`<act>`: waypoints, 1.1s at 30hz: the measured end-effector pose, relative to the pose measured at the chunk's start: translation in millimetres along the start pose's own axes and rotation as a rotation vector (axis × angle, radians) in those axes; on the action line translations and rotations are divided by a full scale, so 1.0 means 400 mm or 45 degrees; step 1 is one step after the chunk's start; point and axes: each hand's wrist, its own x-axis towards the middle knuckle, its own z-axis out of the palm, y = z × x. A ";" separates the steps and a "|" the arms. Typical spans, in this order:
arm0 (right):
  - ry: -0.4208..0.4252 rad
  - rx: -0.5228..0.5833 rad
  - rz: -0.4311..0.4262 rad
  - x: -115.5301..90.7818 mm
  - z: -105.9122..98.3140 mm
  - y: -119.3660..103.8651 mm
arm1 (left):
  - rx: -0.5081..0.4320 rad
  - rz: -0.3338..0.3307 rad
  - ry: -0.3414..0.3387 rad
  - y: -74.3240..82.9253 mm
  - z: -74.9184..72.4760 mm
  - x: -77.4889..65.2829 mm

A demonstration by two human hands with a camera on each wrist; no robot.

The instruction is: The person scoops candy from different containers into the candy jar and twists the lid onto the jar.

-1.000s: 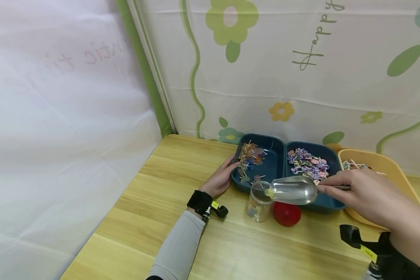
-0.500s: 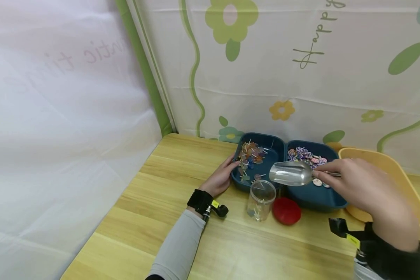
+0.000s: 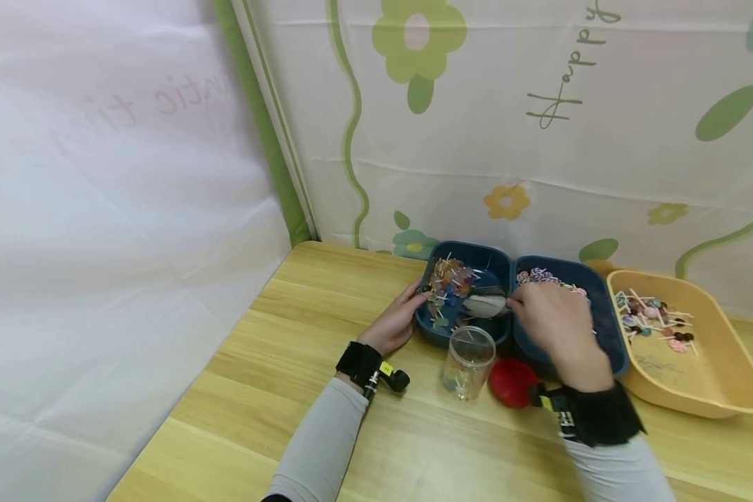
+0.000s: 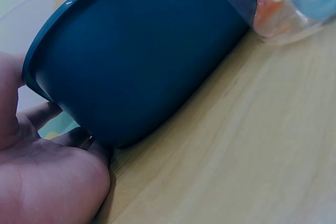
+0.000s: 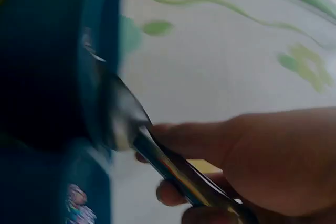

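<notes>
My left hand [image 3: 392, 323] holds the outer left side of the left dark blue bin [image 3: 498, 259], its thumb at the rim in the left wrist view. Candies on white sticks [image 3: 450, 275] lie along that bin's left side. My right hand [image 3: 555, 317] grips a metal scoop [image 5: 173, 171] by its handle. In the head view the scoop's bowl [image 3: 485, 305] is inside the left bin, over its front right part. A clear plastic jar [image 3: 469, 362] stands uncapped in front of this bin, with a few candies at its bottom.
A red lid [image 3: 513, 383] lies right of the jar. The second blue bin [image 3: 610, 314], holding swirled candies [image 3: 537, 276], is partly hidden by my right hand. Farther right, a yellow bin [image 3: 721, 369] holds lollipops [image 3: 646, 310]. A patterned curtain [image 3: 477, 139] hangs behind.
My right hand has swung the scoop from beside the jar up over the second bin, then left and down into the left bin. My left hand has stayed on the bin.
</notes>
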 end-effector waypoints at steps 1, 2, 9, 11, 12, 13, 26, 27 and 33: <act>0.032 -0.004 0.007 0.007 0.021 -0.011 | -0.001 -0.001 0.003 -0.002 0.000 0.000; 0.058 0.004 0.009 0.013 0.041 -0.021 | 0.001 -0.007 0.006 -0.003 -0.001 0.001; 0.149 0.171 -0.029 0.042 0.132 -0.041 | -0.012 -0.004 -0.004 -0.009 -0.003 0.004; 0.145 0.201 -0.063 0.045 0.137 -0.034 | -0.018 0.003 -0.010 -0.007 -0.003 0.004; 0.130 0.213 -0.081 0.046 0.136 -0.029 | -0.014 0.002 -0.010 -0.007 -0.003 0.005; 0.109 0.226 -0.101 0.047 0.134 -0.025 | -0.008 0.000 -0.006 -0.007 -0.004 0.004; -0.146 0.472 -0.207 0.052 0.097 0.030 | 0.037 -0.007 0.019 -0.006 -0.004 0.007; -0.147 0.477 -0.211 0.051 0.095 0.033 | 0.038 -0.009 0.019 -0.005 -0.003 0.007; -0.162 0.491 -0.234 0.048 0.090 0.041 | 0.039 -0.016 0.026 -0.002 -0.003 0.002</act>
